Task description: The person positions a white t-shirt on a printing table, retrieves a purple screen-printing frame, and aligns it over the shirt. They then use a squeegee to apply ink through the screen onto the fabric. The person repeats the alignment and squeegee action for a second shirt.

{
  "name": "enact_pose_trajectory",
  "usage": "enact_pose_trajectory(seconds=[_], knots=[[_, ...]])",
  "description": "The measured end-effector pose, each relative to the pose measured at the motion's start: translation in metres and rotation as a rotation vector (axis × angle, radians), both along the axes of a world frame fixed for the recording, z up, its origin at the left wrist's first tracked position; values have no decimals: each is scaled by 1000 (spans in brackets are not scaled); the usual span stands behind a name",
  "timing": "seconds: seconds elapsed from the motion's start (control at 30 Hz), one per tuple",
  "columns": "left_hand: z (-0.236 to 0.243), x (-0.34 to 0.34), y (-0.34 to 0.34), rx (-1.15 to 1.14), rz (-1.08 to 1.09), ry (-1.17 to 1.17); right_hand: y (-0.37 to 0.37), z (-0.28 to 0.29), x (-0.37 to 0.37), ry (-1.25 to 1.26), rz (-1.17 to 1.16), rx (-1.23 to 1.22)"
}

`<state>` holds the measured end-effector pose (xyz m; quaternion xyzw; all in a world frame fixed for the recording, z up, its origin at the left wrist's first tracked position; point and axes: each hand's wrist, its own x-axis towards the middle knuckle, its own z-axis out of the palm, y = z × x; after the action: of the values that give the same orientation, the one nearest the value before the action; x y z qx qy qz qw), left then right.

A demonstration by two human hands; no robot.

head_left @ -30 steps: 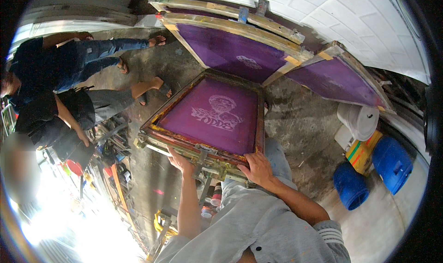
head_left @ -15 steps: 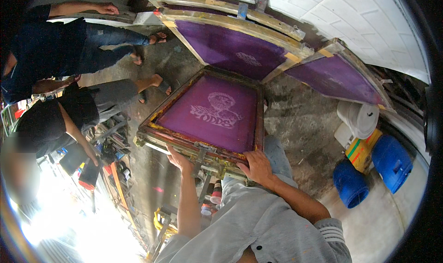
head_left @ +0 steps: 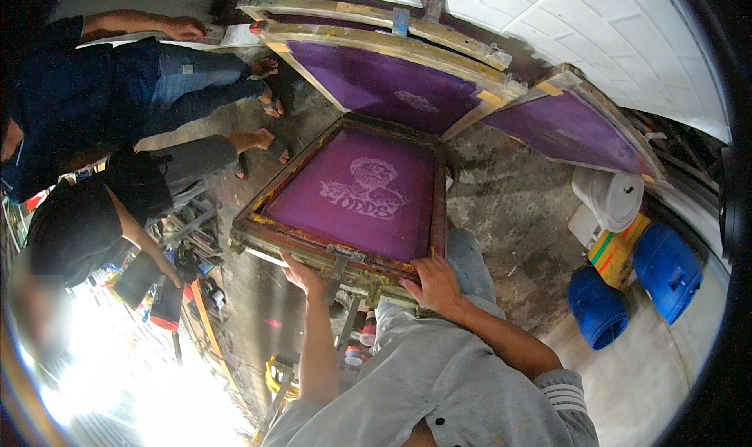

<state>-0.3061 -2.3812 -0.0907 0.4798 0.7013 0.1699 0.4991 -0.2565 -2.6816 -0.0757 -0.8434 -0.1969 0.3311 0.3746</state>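
A silkscreen frame [head_left: 265, 221] stretches out ahead of me, its purple mesh [head_left: 305, 204] marked with a pale printed design. My left hand [head_left: 304, 276] grips the frame's near edge, fingers against its side and partly hidden beneath it. At the near right corner, my right hand [head_left: 435, 282] is closed over the rim with the fingers on top. A grey metal bracket [head_left: 345, 253] sits on the near edge between both hands. The underside of the frame is hidden.
Larger purple screens [head_left: 376, 83] lean by the white wall [head_left: 580, 16]. Right of me are blue drums [head_left: 597, 310] and a white bucket [head_left: 609, 198]. Two people stand at left, one in dark blue [head_left: 78, 102], one in black [head_left: 70, 220], beside cluttered tools [head_left: 192, 247].
My hands and the screen frame stay almost still. The person in dark blue has shifted a foot, and their hand is slightly lower in the picture.
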Motion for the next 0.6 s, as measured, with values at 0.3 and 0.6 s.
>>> enact_pose_trajectory(seconds=[0.3, 0.6], knots=[[-1, 9, 3, 84, -31, 97, -1, -2, 6, -35, 6, 8], [9, 27, -5, 14, -18, -16, -5, 0, 15, -33, -19, 19]])
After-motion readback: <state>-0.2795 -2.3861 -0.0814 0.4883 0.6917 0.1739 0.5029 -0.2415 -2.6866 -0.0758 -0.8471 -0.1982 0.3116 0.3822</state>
